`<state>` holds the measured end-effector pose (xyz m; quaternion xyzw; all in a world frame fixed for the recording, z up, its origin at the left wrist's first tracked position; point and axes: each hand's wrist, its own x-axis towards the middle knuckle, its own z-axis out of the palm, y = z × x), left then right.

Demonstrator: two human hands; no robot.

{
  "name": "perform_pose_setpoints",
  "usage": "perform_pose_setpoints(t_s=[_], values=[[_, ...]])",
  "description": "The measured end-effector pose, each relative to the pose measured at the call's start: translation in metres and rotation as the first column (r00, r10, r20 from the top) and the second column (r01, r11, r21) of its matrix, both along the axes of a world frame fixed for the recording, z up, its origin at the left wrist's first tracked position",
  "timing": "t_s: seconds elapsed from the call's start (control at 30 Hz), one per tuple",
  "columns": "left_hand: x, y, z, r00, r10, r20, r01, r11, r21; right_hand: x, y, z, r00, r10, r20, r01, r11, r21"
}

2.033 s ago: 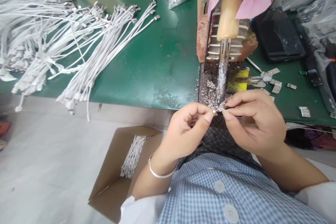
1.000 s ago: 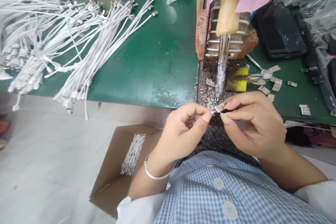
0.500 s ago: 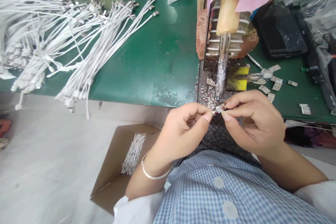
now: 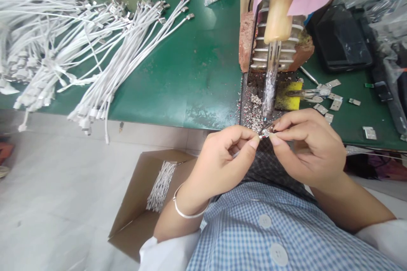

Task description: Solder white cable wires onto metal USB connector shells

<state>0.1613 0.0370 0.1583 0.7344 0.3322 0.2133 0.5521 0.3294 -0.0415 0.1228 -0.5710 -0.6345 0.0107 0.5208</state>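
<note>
My left hand [image 4: 227,159] is closed, thumb and forefinger pinching a white cable end [image 4: 261,136] with thin coloured wires. The rest of that cable is hidden by the hand. My right hand [image 4: 310,148] is closed in a pinch on a small metal USB connector [image 4: 266,132], which meets the wire ends. Whether the wires are joined to it is too small to tell. Just above the fingertips, a soldering iron [image 4: 272,59] with a wooden handle points down, its tip close to the connector.
Bundled white cables [image 4: 127,59] lie across the green table [image 4: 178,80] at left. Loose USB connectors [image 4: 336,103], a yellow sponge [image 4: 288,96] and a black phone [image 4: 341,36] are at right. Below the table edge stands a cardboard box [image 4: 130,203] holding white cables.
My left hand has shifted very slightly right, bringing the cable end a touch nearer the connector. My right hand keeps almost the same place and pinch.
</note>
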Motion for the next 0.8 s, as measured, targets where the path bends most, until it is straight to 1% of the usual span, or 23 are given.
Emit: perform_pose_setpoints(t_s=[0.13,0.2,0.27,0.33,0.37,0.43,0.5,0.53,0.57,0.6,0.67,0.7,0.8], values=[[-0.002,-0.001,-0.003,1.000,-0.020,-0.002,0.020,0.999,-0.050,-0.001,-0.003,-0.001,0.999,0.020,-0.034,-0.020,1.000,0.004],[-0.005,-0.003,-0.005,0.999,-0.032,-0.003,0.031,0.996,-0.085,-0.001,-0.008,-0.001,0.996,0.052,-0.067,-0.053,0.998,-0.014],[-0.009,-0.006,-0.008,0.999,-0.042,-0.002,0.042,0.993,-0.113,0.001,-0.015,0.001,0.987,0.089,-0.136,-0.096,0.994,-0.052],[-0.014,-0.009,-0.013,0.999,-0.049,0.001,0.049,0.990,-0.135,0.008,-0.025,0.004,0.971,0.078,-0.226,-0.099,0.992,-0.083],[-0.017,-0.010,-0.016,0.999,-0.045,0.001,0.045,0.989,-0.143,0.014,-0.030,0.005,0.965,0.049,-0.259,-0.073,0.994,-0.085],[-0.022,-0.012,-0.023,0.999,-0.040,0.006,0.041,0.987,-0.153,0.031,-0.043,0.008,0.955,-0.040,-0.294,0.024,0.998,-0.058],[-0.027,-0.015,-0.029,1.000,-0.020,0.014,0.022,0.985,-0.173,0.054,-0.056,0.009,0.940,-0.202,-0.276,0.199,0.979,-0.040],[-0.028,-0.017,-0.031,1.000,0.010,0.012,-0.008,0.982,-0.189,0.066,-0.062,0.008,0.917,-0.304,-0.258,0.302,0.952,-0.049],[-0.030,-0.019,-0.032,0.999,0.041,0.008,-0.039,0.977,-0.209,0.080,-0.068,0.008,0.840,-0.513,-0.175,0.504,0.858,-0.094],[-0.031,-0.021,-0.033,0.997,0.078,-0.001,-0.076,0.971,-0.228,0.094,-0.073,0.007,0.774,-0.618,-0.141,0.612,0.786,-0.085],[-0.033,-0.025,-0.033,0.991,0.132,-0.019,-0.132,0.956,-0.263,0.123,-0.080,0.005,0.690,-0.719,-0.078,0.712,0.695,-0.105],[-0.035,-0.026,-0.034,0.989,0.148,-0.025,-0.149,0.950,-0.275,0.138,-0.082,0.005,0.657,-0.753,-0.036,0.743,0.655,-0.136],[-0.039,-0.026,-0.036,0.984,0.173,-0.030,-0.175,0.943,-0.282,0.176,-0.081,0.004,0.547,-0.833,0.083,0.832,0.531,-0.159]])
